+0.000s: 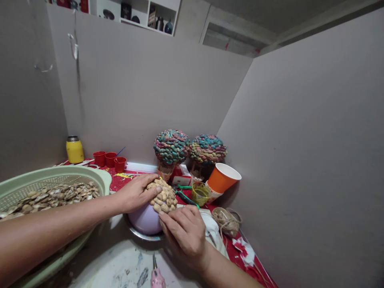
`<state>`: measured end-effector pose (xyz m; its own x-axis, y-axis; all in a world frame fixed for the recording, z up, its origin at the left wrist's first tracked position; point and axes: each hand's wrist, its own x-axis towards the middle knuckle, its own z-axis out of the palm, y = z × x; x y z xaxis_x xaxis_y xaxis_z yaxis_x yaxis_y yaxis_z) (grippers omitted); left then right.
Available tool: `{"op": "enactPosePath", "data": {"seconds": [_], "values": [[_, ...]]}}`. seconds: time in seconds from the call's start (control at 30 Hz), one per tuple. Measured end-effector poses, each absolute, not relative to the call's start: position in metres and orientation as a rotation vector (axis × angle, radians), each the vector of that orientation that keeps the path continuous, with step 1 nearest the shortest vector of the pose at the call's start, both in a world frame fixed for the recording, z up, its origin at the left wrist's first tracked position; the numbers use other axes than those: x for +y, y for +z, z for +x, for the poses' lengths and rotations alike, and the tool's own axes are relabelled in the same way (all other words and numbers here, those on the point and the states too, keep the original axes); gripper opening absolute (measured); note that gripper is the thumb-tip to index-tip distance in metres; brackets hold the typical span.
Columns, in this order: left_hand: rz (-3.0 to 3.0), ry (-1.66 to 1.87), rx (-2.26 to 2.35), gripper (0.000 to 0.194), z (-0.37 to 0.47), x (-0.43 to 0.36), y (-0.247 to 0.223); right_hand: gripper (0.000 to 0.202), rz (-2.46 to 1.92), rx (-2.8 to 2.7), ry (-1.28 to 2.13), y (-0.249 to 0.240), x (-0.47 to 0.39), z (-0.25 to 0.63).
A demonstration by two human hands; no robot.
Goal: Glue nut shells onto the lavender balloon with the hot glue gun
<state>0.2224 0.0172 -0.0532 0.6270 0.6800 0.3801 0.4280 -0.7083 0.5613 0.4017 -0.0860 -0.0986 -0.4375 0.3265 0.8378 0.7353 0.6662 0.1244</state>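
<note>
A lilac balloon (145, 220) sits in a shallow metal bowl (147, 237), its upper part covered with tan peanut shells (163, 196). My left hand (136, 194) grips the balloon from the upper left, thumb over the shells and fingers around the far side. At the lower right edge of the shells, my right hand (186, 232) has curled fingers, with thumb and forefinger pinched on a peanut shell against the balloon. The fingers partly hide that shell. Just in front of the bowl is a pink-handled tool (157, 276) with a pointed metal tip, probably a glue gun.
To the left, a green colander (103, 178) holds many shells. Behind stand two colourful shell-covered balls (171, 147), red cups (120, 164) and a yellow jar (75, 151). Green-handled pliers (187, 198), an orange paper cup (220, 179) and twine (225, 221) lie to the right.
</note>
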Motion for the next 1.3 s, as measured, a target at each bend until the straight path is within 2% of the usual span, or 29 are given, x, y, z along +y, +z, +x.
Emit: {"op": "enactPosePath", "data": {"seconds": [0.17,0.4,0.7,1.3], "values": [[2.453,0.807,0.872,0.048,0.222,0.016,-0.051,0.033,-0.773,-2.054,-0.564,-0.102,-0.096,0.402],[2.480,0.792,0.863,0.046,0.223,0.015,-0.050,0.019,-0.871,-2.118,-0.388,-0.109,-0.097,0.392],[2.490,0.757,0.885,0.052,0.221,0.017,-0.053,0.022,-0.878,-1.966,-0.172,-0.107,-0.095,0.385],[2.459,0.716,0.853,0.051,0.223,0.016,-0.050,0.016,-0.958,-1.955,-0.187,-0.107,-0.091,0.384]]}}
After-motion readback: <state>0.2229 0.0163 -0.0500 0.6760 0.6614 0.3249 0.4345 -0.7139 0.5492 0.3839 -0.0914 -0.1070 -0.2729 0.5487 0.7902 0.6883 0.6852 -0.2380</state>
